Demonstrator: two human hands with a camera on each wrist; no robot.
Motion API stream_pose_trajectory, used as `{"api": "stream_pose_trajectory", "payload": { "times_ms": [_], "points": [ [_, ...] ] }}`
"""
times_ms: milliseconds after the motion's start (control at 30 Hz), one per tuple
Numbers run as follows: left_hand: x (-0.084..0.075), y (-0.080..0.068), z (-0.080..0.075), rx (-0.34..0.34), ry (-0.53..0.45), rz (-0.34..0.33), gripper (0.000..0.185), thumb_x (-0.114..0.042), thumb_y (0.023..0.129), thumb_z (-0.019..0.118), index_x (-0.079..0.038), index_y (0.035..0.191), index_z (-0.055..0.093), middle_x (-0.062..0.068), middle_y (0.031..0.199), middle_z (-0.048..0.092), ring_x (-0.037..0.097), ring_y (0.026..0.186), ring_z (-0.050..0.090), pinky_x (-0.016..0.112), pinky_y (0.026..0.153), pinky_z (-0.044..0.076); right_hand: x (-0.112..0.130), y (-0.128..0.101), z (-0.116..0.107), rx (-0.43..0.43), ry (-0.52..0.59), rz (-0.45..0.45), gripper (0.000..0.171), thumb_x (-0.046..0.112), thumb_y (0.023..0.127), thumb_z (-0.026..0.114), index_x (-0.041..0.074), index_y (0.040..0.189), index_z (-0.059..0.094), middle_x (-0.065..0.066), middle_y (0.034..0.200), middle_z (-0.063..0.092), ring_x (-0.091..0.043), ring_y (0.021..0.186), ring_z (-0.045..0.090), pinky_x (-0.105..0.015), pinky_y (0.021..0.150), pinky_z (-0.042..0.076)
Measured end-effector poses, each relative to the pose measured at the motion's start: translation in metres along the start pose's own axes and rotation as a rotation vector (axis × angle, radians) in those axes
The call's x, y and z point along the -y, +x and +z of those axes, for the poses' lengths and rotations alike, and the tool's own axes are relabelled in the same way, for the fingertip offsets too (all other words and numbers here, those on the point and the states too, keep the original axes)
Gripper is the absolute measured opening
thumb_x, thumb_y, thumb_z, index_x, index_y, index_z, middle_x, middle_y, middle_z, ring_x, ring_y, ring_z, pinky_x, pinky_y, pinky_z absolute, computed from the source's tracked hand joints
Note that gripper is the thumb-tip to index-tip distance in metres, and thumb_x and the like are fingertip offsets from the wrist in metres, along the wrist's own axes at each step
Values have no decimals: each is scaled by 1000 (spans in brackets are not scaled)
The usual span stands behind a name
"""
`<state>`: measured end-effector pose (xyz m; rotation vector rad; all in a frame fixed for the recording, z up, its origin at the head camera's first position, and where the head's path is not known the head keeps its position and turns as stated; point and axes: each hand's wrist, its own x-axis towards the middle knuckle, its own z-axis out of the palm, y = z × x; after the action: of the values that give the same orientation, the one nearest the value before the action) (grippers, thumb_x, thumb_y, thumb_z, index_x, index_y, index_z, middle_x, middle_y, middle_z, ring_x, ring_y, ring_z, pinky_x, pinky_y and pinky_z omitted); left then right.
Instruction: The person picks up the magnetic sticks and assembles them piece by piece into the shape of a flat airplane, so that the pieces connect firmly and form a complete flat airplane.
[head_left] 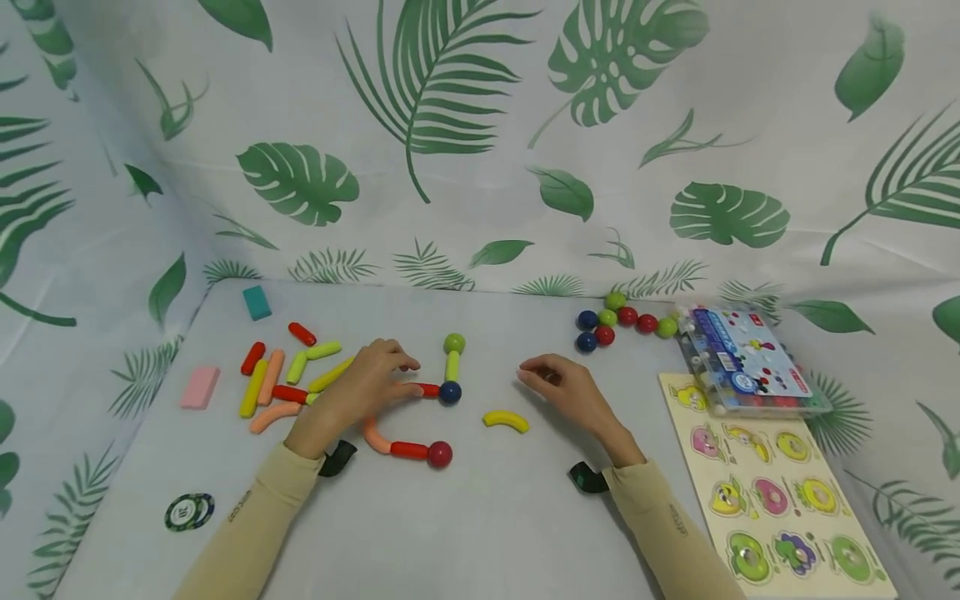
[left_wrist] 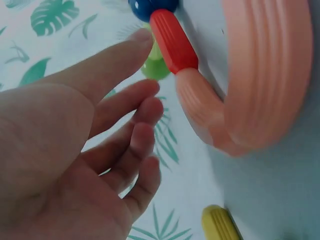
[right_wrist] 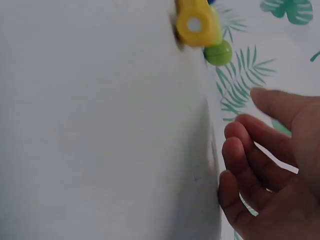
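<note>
My left hand [head_left: 363,382] hovers at a joined chain of rods and balls, its fingers loosely bent with nothing between them. The thumb lies close to a red rod [left_wrist: 174,42]; whether it touches cannot be told. That rod joins a blue ball [head_left: 450,392], from which a lime rod [head_left: 452,367] leads to a green ball [head_left: 454,342]. Lower, a peach curved piece [head_left: 375,437] joins another red rod [head_left: 409,451] ending in a dark red ball [head_left: 439,454]. My right hand [head_left: 570,396], relaxed and holding nothing, is to the right of a yellow curved piece [head_left: 506,421].
Several loose rods [head_left: 270,379] lie at the left, near a pink block [head_left: 200,387], a teal block [head_left: 257,302] and round chips [head_left: 189,512]. At the right are several balls [head_left: 627,317], a clear plastic box [head_left: 750,358] and a wooden fruit puzzle board [head_left: 738,475].
</note>
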<state>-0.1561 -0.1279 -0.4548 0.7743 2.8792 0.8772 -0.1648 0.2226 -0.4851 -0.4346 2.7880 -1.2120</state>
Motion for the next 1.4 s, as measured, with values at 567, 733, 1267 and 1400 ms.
{"api": "stream_pose_trajectory", "payload": {
  "times_ms": [567,733,1267,1400],
  "points": [
    [2,7,-3,149,-29,-40,24,-21,87,81,-8,107,78,2,94,65,17,85,52,28,75,44,12,-27,8,146,-112,-152,20,26,89,80,20,107,72,10,100,67,-8,91,60,-27,83,53],
    [2,7,-1,166,-37,-55,23,-21,88,81,-9,107,79,1,93,65,16,85,53,28,76,46,5,-9,-2,72,-105,-117,20,22,90,78,14,107,72,3,95,66,-12,85,58,-26,75,50],
    [5,5,2,170,-27,-46,22,-21,89,80,-10,108,78,1,97,66,15,87,55,29,80,48,6,92,10,99,-102,-100,25,23,94,74,11,115,72,-5,103,69,-19,91,60,-33,82,50],
    [5,5,-1,160,-22,-35,21,-20,88,80,-10,107,79,2,95,66,15,87,54,29,78,47,13,102,17,119,-114,-136,25,24,94,73,10,115,73,-5,102,68,-19,90,60,-33,81,50]
  ]
}}
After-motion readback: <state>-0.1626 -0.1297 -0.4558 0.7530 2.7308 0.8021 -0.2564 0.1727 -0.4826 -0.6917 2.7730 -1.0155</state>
